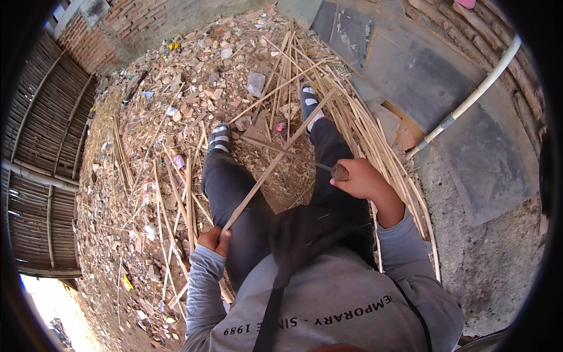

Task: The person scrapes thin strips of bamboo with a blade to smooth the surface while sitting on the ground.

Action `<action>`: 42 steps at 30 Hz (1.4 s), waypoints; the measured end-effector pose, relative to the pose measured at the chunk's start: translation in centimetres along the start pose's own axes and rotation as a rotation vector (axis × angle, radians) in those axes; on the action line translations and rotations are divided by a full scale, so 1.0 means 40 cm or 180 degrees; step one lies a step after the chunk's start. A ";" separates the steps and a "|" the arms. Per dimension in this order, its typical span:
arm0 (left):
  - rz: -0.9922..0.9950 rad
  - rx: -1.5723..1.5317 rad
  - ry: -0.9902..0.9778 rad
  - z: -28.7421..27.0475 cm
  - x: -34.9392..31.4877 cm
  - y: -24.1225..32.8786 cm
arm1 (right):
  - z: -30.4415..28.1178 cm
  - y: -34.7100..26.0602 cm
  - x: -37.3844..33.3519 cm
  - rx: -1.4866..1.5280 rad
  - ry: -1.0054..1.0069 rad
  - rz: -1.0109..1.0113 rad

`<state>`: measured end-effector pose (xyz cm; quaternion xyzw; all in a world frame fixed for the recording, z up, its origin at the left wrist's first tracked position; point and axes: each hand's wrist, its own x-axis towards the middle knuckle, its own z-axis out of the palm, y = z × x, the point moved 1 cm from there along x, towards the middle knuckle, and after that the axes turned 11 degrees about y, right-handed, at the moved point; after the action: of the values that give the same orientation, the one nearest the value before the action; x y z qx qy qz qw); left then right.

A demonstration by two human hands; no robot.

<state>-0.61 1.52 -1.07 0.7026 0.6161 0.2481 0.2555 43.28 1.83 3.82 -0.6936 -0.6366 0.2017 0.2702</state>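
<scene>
My left hand [216, 239] is closed around the lower end of a long bamboo strip [253, 191], beside my left thigh. The strip slants up and away to the right, between my legs. Over my right thigh, my right hand [365, 183] grips the wooden handle of a long-bladed knife [311, 162]. Its dark blade points left and crosses the strip near the middle; whether the edge touches the strip I cannot tell. Both feet, in sandals with light straps, rest on the ground ahead.
Long bamboo strips [375, 144] lie in a bundle along my right side. More strips [189, 196] lie to my left, on ground strewn with rubble and litter. A pale pole [469, 97] slants over dark panels [416, 70] at the right. A bamboo wall [41, 117] stands left.
</scene>
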 end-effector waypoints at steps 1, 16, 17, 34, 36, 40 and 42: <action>-0.0020 -0.0008 0.0001 0.002 -0.002 0.003 | -0.002 -0.013 -0.007 -0.0175 -0.0041 -0.0113; -0.0101 0.0024 -0.0060 -0.011 0.000 0.031 | 0.026 -0.008 0.027 -0.0085 -0.0139 -0.0101; -0.0130 0.0001 -0.0077 -0.009 0.007 0.036 | 0.018 -0.004 0.038 -0.0067 -0.0116 0.0009; -0.0049 -0.0011 -0.0045 -0.005 0.003 0.013 | 0.040 -0.024 0.011 -0.0087 0.0029 -0.0091; -0.0028 -0.0025 -0.0035 -0.009 0.007 0.033 | 0.031 -0.030 0.012 -0.0027 -0.0095 -0.0117; 0.0045 0.0018 -0.0039 -0.012 0.006 0.022 | -0.001 -0.008 0.029 0.0019 0.0103 0.0140; 0.0020 -0.0003 -0.0049 -0.012 0.003 0.025 | 0.004 -0.008 0.025 0.0039 0.0240 0.0133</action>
<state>-0.18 1.57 -0.06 0.7062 0.6118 0.2439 0.2598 43.02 2.86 3.97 -0.7122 -0.6101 0.1849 0.2939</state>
